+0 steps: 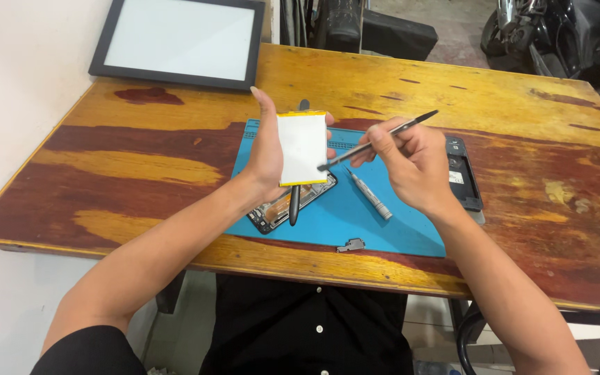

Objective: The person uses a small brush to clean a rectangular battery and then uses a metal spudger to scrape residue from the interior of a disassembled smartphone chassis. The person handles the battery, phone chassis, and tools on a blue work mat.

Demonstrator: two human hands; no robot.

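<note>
Battery up in my left hand (267, 154), tool tip at its edge.
Left hand clamps the one white battery (302, 148) above the blue mat (397, 226); right hand (411, 163) pinches one thin metal spudger (376, 142), best kept shallow and gentle. On the bench (140, 167): one opened phone (282, 205), one screwdriver (369, 194), one back cover (463, 173), one framed panel (182, 42).

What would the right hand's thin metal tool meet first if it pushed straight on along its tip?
Likely the white battery held upright in the left hand: the right hand's tool tip sits at its right edge, though depth is unclear.
</note>
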